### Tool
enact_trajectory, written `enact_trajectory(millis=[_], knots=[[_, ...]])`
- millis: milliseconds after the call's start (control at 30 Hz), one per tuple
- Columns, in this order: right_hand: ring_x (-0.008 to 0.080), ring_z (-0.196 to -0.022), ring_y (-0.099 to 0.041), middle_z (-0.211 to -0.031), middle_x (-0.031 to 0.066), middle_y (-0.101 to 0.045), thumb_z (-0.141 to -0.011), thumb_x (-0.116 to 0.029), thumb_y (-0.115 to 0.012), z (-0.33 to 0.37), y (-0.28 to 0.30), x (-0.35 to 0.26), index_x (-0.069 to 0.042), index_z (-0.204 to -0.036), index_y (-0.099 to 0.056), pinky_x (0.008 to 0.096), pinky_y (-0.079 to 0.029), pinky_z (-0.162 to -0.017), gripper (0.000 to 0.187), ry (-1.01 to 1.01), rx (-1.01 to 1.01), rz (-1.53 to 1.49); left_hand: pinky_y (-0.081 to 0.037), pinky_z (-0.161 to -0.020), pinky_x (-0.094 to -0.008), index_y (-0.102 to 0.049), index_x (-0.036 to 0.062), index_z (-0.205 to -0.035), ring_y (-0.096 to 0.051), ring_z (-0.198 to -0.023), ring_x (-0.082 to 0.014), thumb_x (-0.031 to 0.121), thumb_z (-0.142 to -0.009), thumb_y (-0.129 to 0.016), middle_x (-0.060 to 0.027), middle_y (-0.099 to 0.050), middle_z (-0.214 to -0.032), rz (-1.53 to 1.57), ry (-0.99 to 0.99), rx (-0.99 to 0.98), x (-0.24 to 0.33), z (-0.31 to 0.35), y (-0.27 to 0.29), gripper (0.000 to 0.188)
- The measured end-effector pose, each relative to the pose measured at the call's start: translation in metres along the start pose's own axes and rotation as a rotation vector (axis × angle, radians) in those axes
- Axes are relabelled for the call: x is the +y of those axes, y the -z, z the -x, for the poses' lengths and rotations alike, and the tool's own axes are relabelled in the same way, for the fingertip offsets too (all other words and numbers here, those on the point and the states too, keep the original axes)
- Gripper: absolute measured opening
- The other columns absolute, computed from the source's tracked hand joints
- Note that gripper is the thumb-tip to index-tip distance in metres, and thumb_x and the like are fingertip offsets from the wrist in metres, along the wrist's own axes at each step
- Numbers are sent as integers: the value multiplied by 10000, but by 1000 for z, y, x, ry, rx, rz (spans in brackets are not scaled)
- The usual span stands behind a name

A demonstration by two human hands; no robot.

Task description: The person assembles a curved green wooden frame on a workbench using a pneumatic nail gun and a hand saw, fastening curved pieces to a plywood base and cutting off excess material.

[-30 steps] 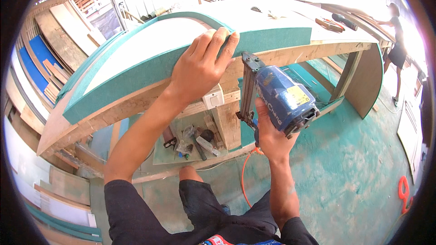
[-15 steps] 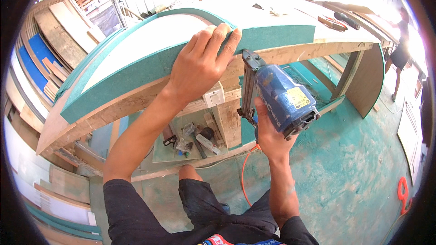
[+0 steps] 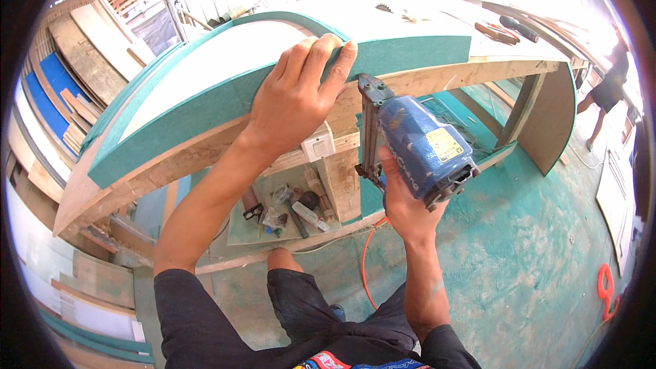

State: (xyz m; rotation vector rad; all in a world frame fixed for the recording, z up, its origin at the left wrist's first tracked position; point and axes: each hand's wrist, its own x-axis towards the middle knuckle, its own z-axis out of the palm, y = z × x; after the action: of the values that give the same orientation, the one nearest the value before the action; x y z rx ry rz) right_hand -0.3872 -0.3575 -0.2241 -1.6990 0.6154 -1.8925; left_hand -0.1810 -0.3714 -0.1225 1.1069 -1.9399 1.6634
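Note:
My left hand (image 3: pixel 294 92) is closed over the top edge of a green board strip (image 3: pixel 417 51), with its fingers hooked over the far side. This strip stands on edge along the near side of the workbench and joins a curved green strip (image 3: pixel 273 16) near my fingertips. In my right hand (image 3: pixel 410 215) is a blue nail gun (image 3: pixel 424 133), gripped by its handle. The gun's nose is up at the strip's lower edge, just right of my left hand; whether it touches cannot be made out. My trigger finger is mostly hidden behind the gun.
An orange air hose (image 3: pixel 365 266) hangs below the gun. Under the bench (image 3: pixel 478 74), a shelf (image 3: pixel 239 232) holds several small tools. A saw blade (image 3: pixel 384 7) and pliers (image 3: pixel 497 33) lie on top. Boards (image 3: pixel 89 41) lean at left. Another person (image 3: pixel 608 85) is at far right.
My hands and the nail gun keep almost the same places against the strip, with a slight shift of the whole view. The person at far right has changed posture.

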Motion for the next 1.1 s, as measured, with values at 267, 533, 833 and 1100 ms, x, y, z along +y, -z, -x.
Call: enact_trajectory(millis=[267, 533, 833, 1100], knots=[[178, -875, -682, -991, 64, -747, -895, -86, -814, 1, 1, 2, 3, -1094, -725, 329, -537, -811, 236, 37, -15, 53, -544, -930, -361, -651, -32, -1301, -591, -1061, -275, 80, -809, -663, -158, -610, -1202, 18, -30, 22, 1, -5, 5, 504], [170, -901, -706, -998, 93, -752, -848, -51, -838, 4, 12, 11, 19, -1092, -716, 321, -553, -819, 283, -8, 10, 16, -541, -944, -353, -637, -30, -1317, -591, -1067, -264, 176, -809, -737, -142, -609, -1206, -4, -4, 4, 6, -6, 9, 558], [199, -899, -708, -1031, 80, -748, -865, -114, -844, 41, 53, 21, -10, -1128, -709, 329, -547, -806, 313, -276, 71, 46, -523, -1004, -421, -666, 6, -1302, -578, -1173, -325, 106, -733, -849, -144, -598, -1305, 104, 55, 44, 3, 8, 13, 606], [198, -892, -706, -1018, 75, -743, -882, -137, -832, 55, 70, 34, -29, -1123, -715, 332, -545, -809, 289, -334, 30, 55, -457, -985, -421, -724, 137, -1290, -581, -1179, -287, 114, -714, -885, -105, -628, -1300, 18, 94, -46, -19, 40, 46, 598]])
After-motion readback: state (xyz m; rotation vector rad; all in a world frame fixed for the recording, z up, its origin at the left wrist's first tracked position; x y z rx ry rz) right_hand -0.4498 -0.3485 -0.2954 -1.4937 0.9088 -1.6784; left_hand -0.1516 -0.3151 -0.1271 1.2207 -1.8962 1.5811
